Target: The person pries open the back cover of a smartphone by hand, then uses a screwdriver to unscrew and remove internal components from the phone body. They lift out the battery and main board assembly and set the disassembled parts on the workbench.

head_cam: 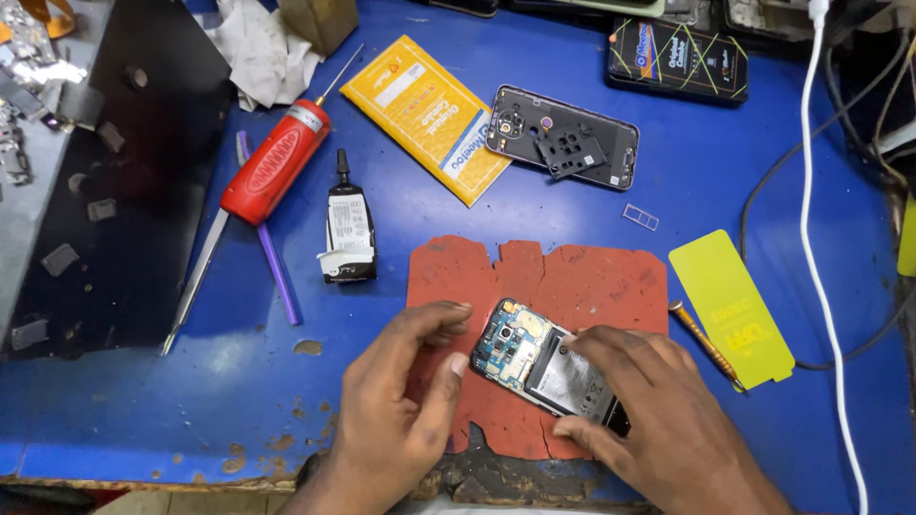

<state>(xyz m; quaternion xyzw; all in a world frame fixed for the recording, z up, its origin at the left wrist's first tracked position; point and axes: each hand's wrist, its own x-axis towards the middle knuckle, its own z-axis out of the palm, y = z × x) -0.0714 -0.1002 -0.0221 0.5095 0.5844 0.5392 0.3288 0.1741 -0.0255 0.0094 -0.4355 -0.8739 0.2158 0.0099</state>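
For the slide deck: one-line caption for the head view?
Both hands, left hand and right hand, steady an opened phone on a red mat on the blue bench.

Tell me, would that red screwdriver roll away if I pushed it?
Probably a little: the red screwdriver has a round handle and lies flat on the blue table. Its ribbed grip likely resists slipping. The thin metal tip may poke.

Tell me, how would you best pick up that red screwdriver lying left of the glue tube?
Probably by the thick red handle of the screwdriver, pinched across its width from above. It lies flat on the blue table, tilted with its thin shaft toward the top right. The ribbed handle offers the widest grip, and nothing crowds it but the tweezers below.
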